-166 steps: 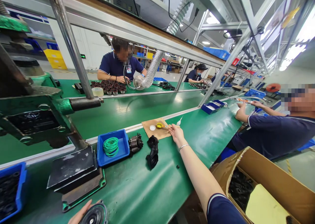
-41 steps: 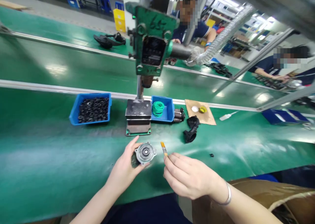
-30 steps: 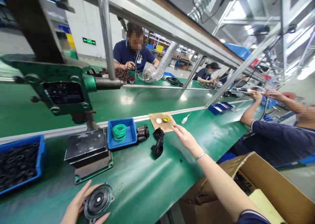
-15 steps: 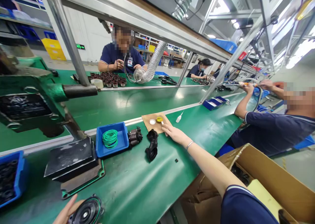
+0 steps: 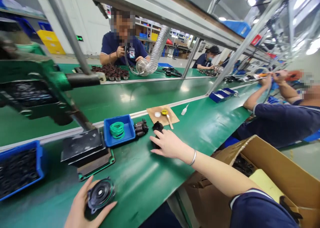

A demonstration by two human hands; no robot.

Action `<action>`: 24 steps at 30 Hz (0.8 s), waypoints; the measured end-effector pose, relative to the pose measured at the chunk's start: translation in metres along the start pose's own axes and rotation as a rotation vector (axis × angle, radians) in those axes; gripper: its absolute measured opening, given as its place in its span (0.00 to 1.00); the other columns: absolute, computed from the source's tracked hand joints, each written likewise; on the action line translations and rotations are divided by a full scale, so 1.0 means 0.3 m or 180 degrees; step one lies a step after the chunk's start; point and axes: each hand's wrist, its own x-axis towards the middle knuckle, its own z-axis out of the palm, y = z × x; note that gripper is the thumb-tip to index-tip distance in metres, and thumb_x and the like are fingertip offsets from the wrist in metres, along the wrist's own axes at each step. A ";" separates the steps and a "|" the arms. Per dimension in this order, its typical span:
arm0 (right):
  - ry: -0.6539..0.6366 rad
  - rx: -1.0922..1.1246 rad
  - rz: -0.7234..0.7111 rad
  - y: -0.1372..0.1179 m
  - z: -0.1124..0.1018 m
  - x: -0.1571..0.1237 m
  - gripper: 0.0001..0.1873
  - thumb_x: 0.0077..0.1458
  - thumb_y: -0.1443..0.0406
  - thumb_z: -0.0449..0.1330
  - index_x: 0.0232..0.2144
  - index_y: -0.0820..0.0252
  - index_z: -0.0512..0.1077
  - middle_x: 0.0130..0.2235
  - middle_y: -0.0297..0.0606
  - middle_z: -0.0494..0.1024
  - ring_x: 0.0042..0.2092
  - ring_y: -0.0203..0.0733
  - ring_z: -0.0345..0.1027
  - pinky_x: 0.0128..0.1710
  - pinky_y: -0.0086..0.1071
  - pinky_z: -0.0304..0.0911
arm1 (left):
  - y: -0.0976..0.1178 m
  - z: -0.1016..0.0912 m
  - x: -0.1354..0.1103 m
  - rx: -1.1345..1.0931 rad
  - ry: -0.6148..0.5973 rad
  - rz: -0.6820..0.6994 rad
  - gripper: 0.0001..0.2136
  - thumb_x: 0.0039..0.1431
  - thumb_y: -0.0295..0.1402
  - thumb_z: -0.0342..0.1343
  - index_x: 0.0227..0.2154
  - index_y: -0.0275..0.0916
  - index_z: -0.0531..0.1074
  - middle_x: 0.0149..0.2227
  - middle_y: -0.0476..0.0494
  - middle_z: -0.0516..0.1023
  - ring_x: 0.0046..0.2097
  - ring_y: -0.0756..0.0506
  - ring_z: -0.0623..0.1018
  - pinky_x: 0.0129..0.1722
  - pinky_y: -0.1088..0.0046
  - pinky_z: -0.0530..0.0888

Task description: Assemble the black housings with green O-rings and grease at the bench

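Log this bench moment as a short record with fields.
Left hand: holds round black disc part
Right hand: fingers spread over black housing on green belt
Brush: lying on brown paper, beside yellow pot
Blue bin: holds green rings
Cardboard box: at right

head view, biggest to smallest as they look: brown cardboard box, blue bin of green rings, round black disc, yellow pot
1. brown cardboard box
2. blue bin of green rings and round black disc: alike, and the disc is nearer the camera
3. yellow pot
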 end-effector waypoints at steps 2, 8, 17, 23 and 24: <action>-0.0181 -0.0429 0.0208 -0.070 0.017 0.021 0.19 0.62 0.54 0.56 0.45 0.66 0.70 0.45 0.51 0.70 0.39 0.49 0.65 0.35 0.41 0.65 | 0.014 -0.003 -0.008 0.0072 0.0033 -0.0042 0.43 0.49 0.52 0.63 0.65 0.44 0.53 0.54 0.35 0.73 0.55 0.32 0.76 0.59 0.42 0.68; -0.0092 -0.0476 0.0047 -0.144 0.065 -0.003 0.09 0.60 0.71 0.53 0.30 0.65 0.71 0.34 0.49 0.68 0.36 0.50 0.63 0.30 0.39 0.64 | 0.047 -0.022 -0.043 -0.0634 -0.0259 -0.0526 0.37 0.57 0.43 0.61 0.65 0.49 0.50 0.60 0.40 0.70 0.63 0.40 0.69 0.63 0.55 0.67; 0.0329 0.1331 0.0836 -0.136 0.078 -0.155 0.11 0.59 0.68 0.58 0.44 0.59 0.75 0.41 0.43 0.62 0.39 0.44 0.67 0.41 0.40 0.72 | 0.081 -0.036 -0.041 -0.0918 -0.0576 -0.0577 0.38 0.55 0.38 0.63 0.64 0.53 0.47 0.62 0.44 0.69 0.65 0.41 0.67 0.64 0.57 0.66; 0.0665 0.3097 0.1260 -0.283 0.162 -0.117 0.11 0.54 0.57 0.66 0.39 0.53 0.77 0.48 0.44 0.68 0.55 0.50 0.67 0.56 0.45 0.66 | 0.057 -0.020 -0.054 -0.1137 -0.0523 -0.0540 0.31 0.56 0.38 0.63 0.59 0.50 0.54 0.61 0.44 0.71 0.63 0.43 0.70 0.64 0.56 0.67; 0.0651 0.3163 0.1237 -0.307 0.179 -0.105 0.10 0.54 0.57 0.66 0.37 0.54 0.76 0.52 0.45 0.69 0.58 0.51 0.65 0.59 0.48 0.63 | 0.054 -0.021 -0.056 -0.1179 -0.0526 -0.0528 0.30 0.56 0.38 0.63 0.57 0.50 0.54 0.62 0.44 0.70 0.63 0.43 0.70 0.64 0.57 0.67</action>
